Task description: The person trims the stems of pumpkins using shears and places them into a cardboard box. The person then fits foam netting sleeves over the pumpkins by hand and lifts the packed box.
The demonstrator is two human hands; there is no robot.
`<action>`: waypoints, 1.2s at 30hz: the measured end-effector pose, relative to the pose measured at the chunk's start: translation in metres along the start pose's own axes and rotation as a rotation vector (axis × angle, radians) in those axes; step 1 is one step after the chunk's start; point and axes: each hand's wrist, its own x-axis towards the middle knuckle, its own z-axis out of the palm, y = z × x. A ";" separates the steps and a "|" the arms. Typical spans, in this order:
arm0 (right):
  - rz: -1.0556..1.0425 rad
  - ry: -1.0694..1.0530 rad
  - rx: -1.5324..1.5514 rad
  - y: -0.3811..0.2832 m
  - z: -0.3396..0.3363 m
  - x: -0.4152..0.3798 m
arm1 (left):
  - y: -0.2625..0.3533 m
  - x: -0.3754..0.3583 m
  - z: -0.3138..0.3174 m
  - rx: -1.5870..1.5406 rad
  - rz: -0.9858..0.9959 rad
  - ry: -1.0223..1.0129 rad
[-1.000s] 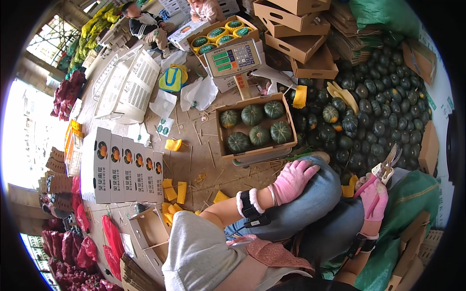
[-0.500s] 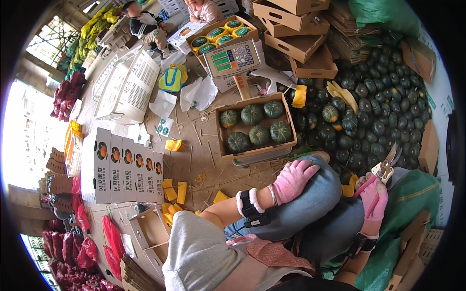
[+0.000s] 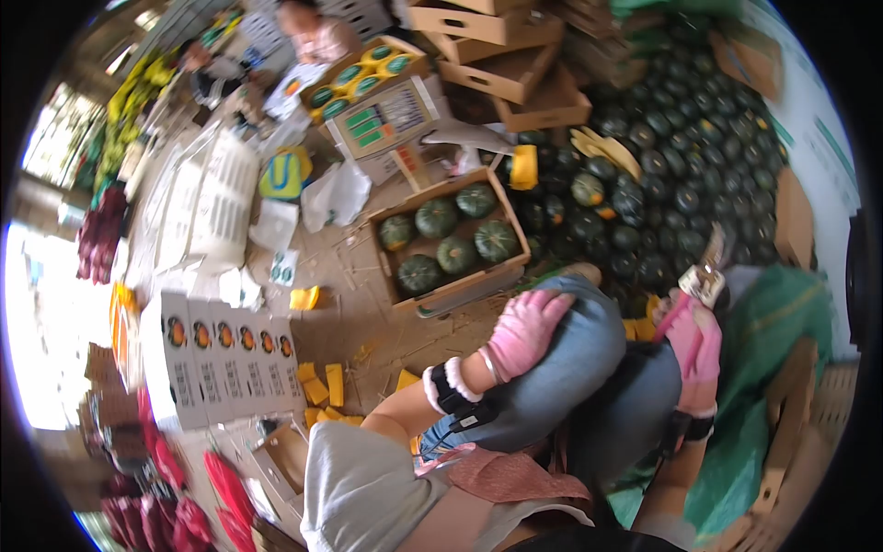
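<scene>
In a pink glove, my left hand [image 3: 531, 333] lies flat on my denim-covered knee with nothing in it. My right hand [image 3: 692, 339], also gloved in pink, grips pruning shears [image 3: 704, 282] by their pink-red handles, blades pointing up and away. A cardboard box [image 3: 445, 293] on the scale platform holds several dark green squashes [image 3: 455, 255] in two rows. To the right of it, close to the shears, spreads a big heap of similar squashes [image 3: 658, 202]. Pale yellow gloves [image 3: 604, 151] lie on the heap.
A scale display [image 3: 384, 120] stands behind the box, beside another box of squashes in yellow netting [image 3: 363, 74]. Empty cartons [image 3: 529, 92] are stacked at the back. White printed boxes [image 3: 221, 359] and a white crate [image 3: 202, 198] stand left. Two people [image 3: 317, 37] are in the background.
The whole view has shifted and blurred slightly, with the box and heap appearing farther left. My left hand stays on the knee and my right hand still holds the shears.
</scene>
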 end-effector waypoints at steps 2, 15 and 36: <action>-0.066 -0.085 0.058 0.002 0.001 0.001 | -0.003 0.000 0.002 0.013 0.019 -0.002; -0.264 0.050 0.409 -0.008 -0.043 0.008 | -0.015 -0.006 0.004 -0.029 0.097 -0.051; 0.510 1.336 -1.454 0.116 -0.292 0.078 | -0.067 0.047 -0.008 -1.005 -0.602 -0.506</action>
